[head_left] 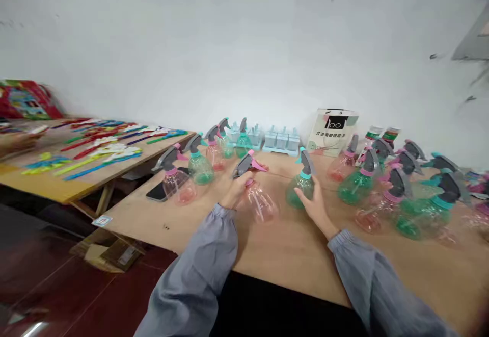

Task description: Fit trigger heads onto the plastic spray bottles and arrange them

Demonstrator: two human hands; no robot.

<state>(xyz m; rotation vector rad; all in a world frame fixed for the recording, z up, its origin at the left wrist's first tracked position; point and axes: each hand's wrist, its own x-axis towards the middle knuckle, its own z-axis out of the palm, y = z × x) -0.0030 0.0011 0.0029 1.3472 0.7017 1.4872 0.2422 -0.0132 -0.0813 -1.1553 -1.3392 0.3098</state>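
A pink spray bottle (262, 203) with a grey and pink trigger head is tilted above the wooden table (282, 253). My left hand (240, 186) is closed round its neck, just below the head. To the right, my right hand (313, 200) is wrapped round the body of a green spray bottle (296, 188), which stands upright with a grey and turquoise head. The two bottles are apart. Part of the left fingers is hidden behind the pink bottle's neck.
Several pink and green spray bottles (353, 184) crowd the right side; more stand at the back left near a phone (157, 192). Light-blue moulds (281, 141) and a printed packet (331, 132) are by the wall. Another table (49, 184) holds colourful strips.
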